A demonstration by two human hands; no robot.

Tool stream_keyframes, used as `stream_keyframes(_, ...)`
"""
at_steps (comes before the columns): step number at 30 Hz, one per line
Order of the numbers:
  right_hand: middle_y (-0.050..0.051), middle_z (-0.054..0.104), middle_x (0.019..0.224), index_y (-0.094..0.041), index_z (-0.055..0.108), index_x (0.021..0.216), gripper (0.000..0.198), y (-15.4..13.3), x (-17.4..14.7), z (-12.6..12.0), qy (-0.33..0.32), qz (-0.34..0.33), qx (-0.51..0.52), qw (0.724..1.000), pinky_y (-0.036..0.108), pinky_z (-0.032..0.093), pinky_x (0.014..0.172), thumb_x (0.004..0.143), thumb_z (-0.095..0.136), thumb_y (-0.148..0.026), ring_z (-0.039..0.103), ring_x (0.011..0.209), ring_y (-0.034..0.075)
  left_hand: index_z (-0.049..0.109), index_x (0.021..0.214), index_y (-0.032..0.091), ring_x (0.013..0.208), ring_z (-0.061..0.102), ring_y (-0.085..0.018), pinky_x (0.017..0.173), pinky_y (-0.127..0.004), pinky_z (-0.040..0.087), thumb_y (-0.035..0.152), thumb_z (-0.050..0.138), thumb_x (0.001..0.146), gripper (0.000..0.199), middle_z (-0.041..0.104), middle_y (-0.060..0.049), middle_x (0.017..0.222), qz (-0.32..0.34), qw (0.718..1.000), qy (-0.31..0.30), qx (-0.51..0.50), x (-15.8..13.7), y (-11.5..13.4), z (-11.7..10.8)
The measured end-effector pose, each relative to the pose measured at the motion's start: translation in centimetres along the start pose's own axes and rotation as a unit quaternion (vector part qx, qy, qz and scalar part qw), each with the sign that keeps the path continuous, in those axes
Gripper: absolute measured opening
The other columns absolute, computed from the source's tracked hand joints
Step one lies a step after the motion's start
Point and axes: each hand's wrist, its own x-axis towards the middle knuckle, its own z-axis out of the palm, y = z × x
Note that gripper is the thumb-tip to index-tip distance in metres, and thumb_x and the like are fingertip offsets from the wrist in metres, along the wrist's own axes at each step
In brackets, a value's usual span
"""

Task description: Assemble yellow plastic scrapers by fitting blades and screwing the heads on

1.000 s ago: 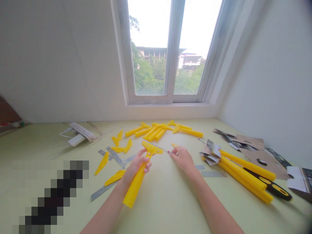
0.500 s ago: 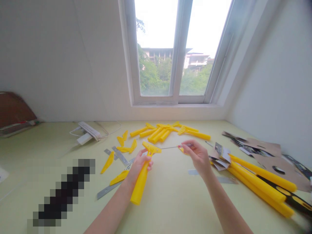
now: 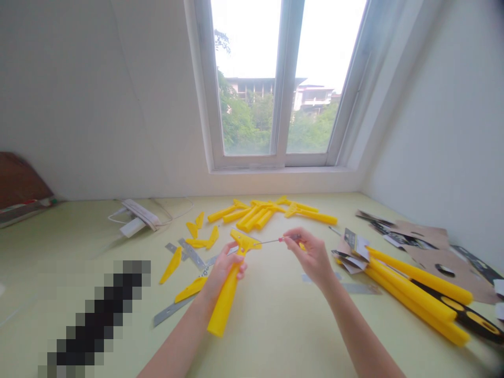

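Scraper handle [image 3: 226, 302], yellow, is wrapped in the left hand [image 3: 224, 268]: the fingers are curled closed around its neck, just under the flared head, and the grip end slants down toward the person. In the right hand [image 3: 313, 257], thumb and fingers are pinched together on a slim screwdriver [image 3: 271, 241]. Its shaft runs almost level across to the right end of the head; whether the tip sits in a screw or only touches beside it, I cannot tell.

To turn a screw well here, I would bring the driver square to the head's face, as it appears to come in rather flat, and press along the shaft while turning. The left grip seems well placed to resist twisting; keeping those fingertips out of the tip's path would guard against a slip.

Near the left forearm lie loose yellow clamp plates [image 3: 171, 265], steel blades [image 3: 173, 310] and a little cluster of small hardware [image 3: 203, 271], too small to name surely. Beyond the hands, more scraper handles [image 3: 252, 216] are heaped on the pale green tabletop [image 3: 275, 336]. To the right are packaged scrapers [image 3: 413, 283] and brown cardboard packaging [image 3: 425, 233]; a power strip [image 3: 140, 211] lies far left, and a window [image 3: 252, 126] stands behind.
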Motion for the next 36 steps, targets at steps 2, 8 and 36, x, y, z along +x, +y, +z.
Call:
stream_keyframes(2, 0.003, 0.063, 0.073, -0.017, 0.057, 0.080, 0.015, -0.04, 0.00, -0.01, -0.006, -0.001, -0.003, 1.000, 0.025, 0.044, 0.060, 0.080, 0.051, -0.031, 0.057, 0.064, 0.014, 0.039, 0.098, 0.022, 0.044, 0.045, -0.003, 0.037, -0.014, 0.029, 0.014, 0.055, 0.061, 0.041, 0.052, 0.002, 0.080, 0.012, 1.000, -0.007, 0.003, -0.13, -0.11, -0.01)
stream_keyframes(8, 0.000, 0.060, 0.060, -0.017, 0.058, 0.071, 0.019, 0.05, 0.00, -0.12, 0.002, -0.004, -0.057, 0.998, 0.023, 0.041, 0.053, 0.076, 0.056, -0.036, 0.053, 0.054, 0.012, 0.043, 0.098, 0.020, 0.044, 0.044, -0.005, 0.042, -0.015, 0.032, 0.016, 0.051, 0.067, 0.033, 0.050, 0.005, 0.056, 0.027, 0.998, -0.042, 0.048, -0.97, 0.08, 0.14)
stream_keyframes(36, 0.000, 0.057, 0.057, -0.019, 0.053, 0.064, 0.024, -0.47, -0.43, 0.33, 0.021, -0.046, -0.118, 0.992, 0.023, 0.043, 0.052, 0.077, 0.054, -0.038, 0.053, 0.053, 0.012, 0.041, 0.094, 0.023, 0.039, 0.046, -0.005, 0.036, -0.017, 0.030, 0.016, 0.058, 0.055, 0.043, 0.054, 0.006, 0.067, 0.008, 0.998, -0.002, 0.059, -0.13, 0.01, 0.27)
